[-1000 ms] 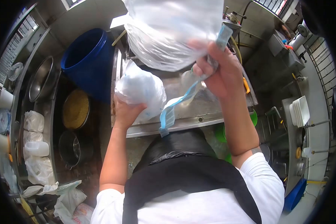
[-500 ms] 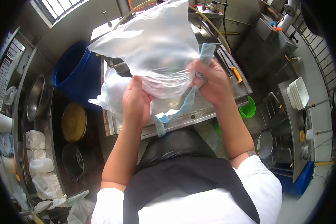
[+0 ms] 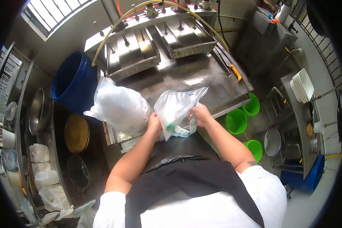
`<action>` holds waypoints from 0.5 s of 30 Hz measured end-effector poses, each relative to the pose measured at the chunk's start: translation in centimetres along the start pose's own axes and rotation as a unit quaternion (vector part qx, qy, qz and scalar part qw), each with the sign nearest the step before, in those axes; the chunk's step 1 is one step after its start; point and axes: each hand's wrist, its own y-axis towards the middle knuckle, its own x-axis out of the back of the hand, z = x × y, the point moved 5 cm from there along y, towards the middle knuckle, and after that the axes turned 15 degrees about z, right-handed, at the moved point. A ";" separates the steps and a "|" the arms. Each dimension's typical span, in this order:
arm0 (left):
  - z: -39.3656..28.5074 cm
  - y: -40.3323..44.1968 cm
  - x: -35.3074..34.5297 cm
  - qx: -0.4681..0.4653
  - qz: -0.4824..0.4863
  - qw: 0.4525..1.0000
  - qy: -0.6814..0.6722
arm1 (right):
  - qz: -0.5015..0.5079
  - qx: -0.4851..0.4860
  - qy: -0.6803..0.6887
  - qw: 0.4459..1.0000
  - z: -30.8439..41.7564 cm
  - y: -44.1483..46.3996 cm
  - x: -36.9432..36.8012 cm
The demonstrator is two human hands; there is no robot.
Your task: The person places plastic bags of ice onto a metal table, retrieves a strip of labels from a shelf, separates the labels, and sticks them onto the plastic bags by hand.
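In front of my apron, low at the table's front edge, a clear plastic bag (image 3: 174,104) hangs between my hands. My left hand (image 3: 154,124) is closed on the bag's left side. Closed fingers of my right hand (image 3: 201,115) pinch its right side, and a light blue printed strip (image 3: 181,131) trails from that hand below the bag. A green patch shows at the bag's lower part; what it is I cannot tell. Left of my left hand, a bulky white plastic bag (image 3: 119,106) rests on the steel table (image 3: 186,81), its contents hidden.
Two steel trays with upright rods (image 3: 133,55) stand at the table's back. An orange-handled knife (image 3: 235,72) lies at its right edge. A blue barrel (image 3: 70,79) is at left; green buckets (image 3: 236,122) stand on the floor at right. Shelves line both sides.
Both hands have come down and towards my body with the clear bag, which was spread high over the table. It now hangs smaller and bunched, uncovering the trays and tabletop.
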 end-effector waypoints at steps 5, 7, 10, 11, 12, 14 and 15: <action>-2.0 1.0 -2.4 -0.062 0.080 0.958 -0.268 | 0.034 0.131 -0.003 0.991 1.6 1.3 -3.3; -6.2 -2.7 -5.4 -0.047 0.032 0.986 -0.154 | 0.025 0.124 0.015 0.992 1.9 2.0 -3.9; -7.6 -3.2 -5.9 -0.008 0.026 0.997 -0.068 | 0.062 0.004 -0.018 0.998 2.5 1.4 -4.1; -7.6 -3.6 -6.1 0.055 0.004 0.998 -0.009 | 0.063 0.003 -0.018 0.998 2.7 1.3 -4.1; -7.3 -3.1 -6.1 0.058 -0.015 0.998 -0.021 | 0.070 -0.004 -0.007 0.997 2.6 1.2 -3.9; -6.3 -2.9 -5.9 0.071 -0.019 0.997 -0.021 | 0.078 -0.014 0.004 0.997 2.2 1.4 -3.4; -5.9 -2.9 -5.9 0.083 -0.020 0.996 -0.018 | 0.064 -0.011 -0.008 0.998 1.8 1.8 -2.9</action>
